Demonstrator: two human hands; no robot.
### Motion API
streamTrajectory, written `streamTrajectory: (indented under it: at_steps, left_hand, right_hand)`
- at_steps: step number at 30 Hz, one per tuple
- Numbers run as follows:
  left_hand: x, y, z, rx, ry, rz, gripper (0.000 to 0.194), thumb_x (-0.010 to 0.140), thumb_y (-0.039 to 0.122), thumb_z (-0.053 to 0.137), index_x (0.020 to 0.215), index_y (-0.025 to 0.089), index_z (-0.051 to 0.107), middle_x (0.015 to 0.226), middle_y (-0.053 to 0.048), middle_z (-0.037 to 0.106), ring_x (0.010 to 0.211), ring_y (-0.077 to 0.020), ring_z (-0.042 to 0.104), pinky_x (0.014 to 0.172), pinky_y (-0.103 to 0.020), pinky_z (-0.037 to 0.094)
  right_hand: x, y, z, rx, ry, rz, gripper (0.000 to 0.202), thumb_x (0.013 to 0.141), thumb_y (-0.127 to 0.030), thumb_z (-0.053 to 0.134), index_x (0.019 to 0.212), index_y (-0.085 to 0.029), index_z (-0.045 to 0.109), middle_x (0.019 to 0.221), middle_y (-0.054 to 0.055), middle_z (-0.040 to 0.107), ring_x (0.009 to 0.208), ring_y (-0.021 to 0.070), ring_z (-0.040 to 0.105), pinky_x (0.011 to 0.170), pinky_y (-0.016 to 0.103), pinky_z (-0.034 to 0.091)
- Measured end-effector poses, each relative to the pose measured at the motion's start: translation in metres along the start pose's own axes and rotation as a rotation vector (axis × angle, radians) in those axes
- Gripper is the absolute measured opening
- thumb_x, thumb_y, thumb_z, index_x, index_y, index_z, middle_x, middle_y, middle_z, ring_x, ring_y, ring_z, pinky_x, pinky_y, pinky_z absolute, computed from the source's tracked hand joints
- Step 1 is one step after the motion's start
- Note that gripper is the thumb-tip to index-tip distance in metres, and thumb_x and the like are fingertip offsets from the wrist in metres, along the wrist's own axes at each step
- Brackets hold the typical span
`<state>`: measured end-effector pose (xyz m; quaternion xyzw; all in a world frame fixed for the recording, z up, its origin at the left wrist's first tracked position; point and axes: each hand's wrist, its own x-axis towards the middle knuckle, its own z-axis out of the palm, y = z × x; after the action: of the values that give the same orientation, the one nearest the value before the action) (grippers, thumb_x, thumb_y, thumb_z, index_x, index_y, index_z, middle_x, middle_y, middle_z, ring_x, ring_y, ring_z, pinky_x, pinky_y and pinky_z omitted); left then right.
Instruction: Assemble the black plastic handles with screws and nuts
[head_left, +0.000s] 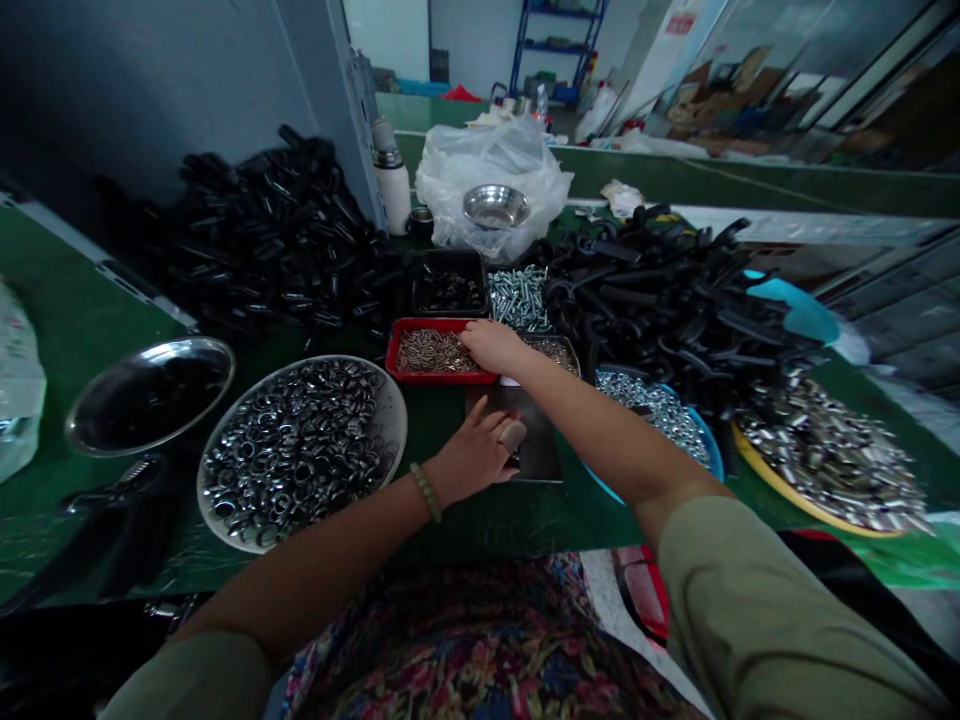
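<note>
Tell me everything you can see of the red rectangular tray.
The red, shallow rectangular tray, plastic by its look, sits upright on the green tabletop, longer side running left to right. It holds many thin, coppery metal pieces, perhaps screws. The right hand lies over its right end, at the contents; whether it grips a piece is hidden. Just behind is a black rectangular tray of small dark parts.

Nothing legible; on the pale pillar [654,68], 1 small red sign [680,23], its lettering too blurry.
</note>
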<state>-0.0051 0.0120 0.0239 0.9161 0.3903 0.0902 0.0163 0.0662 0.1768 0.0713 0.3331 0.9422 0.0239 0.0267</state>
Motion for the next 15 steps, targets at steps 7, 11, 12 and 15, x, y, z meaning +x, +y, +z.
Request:
streamTrajectory:
  at_steps: [7,11,12,15]
  left_hand:
    - [-0.021,0.012,0.0,-0.191,0.12,-0.273,0.049,0.081,0.024,0.06,0.128,0.031,0.05,0.131,-0.005,0.056,0.123,-0.0286,0.044,0.112,-0.064,0.008]
    - [-0.018,0.009,0.01,-0.343,0.131,-0.36,0.061,0.075,0.026,0.062,0.133,0.023,0.043,0.129,-0.009,0.056,0.123,-0.0291,0.044,0.106,-0.052,0.026]
    - [-0.017,0.008,0.011,-0.355,0.135,-0.376,0.062,0.074,0.027,0.061,0.133,0.021,0.041,0.129,-0.011,0.055,0.122,-0.0291,0.045,0.104,-0.05,0.029]
    - [-0.017,0.007,0.014,-0.358,0.15,-0.389,0.063,0.073,0.028,0.06,0.131,0.017,0.039,0.124,-0.014,0.056,0.118,-0.0288,0.048,0.101,-0.047,0.03]
  right_hand:
    - [-0.024,0.007,0.002,0.252,0.168,0.079,0.021,0.09,-0.015,0.046,0.104,-0.01,0.061,0.1,0.012,0.067,0.095,0.0217,0.06,0.084,0.031,0.043]
    - [-0.069,0.001,0.004,0.644,0.306,0.151,0.018,0.088,-0.013,0.051,0.102,-0.014,0.063,0.096,0.006,0.067,0.09,0.0159,0.06,0.083,0.029,0.044]
    - [-0.086,-0.001,0.006,0.705,0.314,0.161,0.017,0.088,-0.013,0.051,0.099,-0.014,0.065,0.096,0.005,0.067,0.091,0.0154,0.06,0.085,0.029,0.044]
    - [-0.134,-0.009,0.014,0.809,0.23,0.203,0.019,0.089,-0.014,0.051,0.097,-0.016,0.069,0.099,0.007,0.067,0.095,0.0158,0.06,0.088,0.031,0.043]
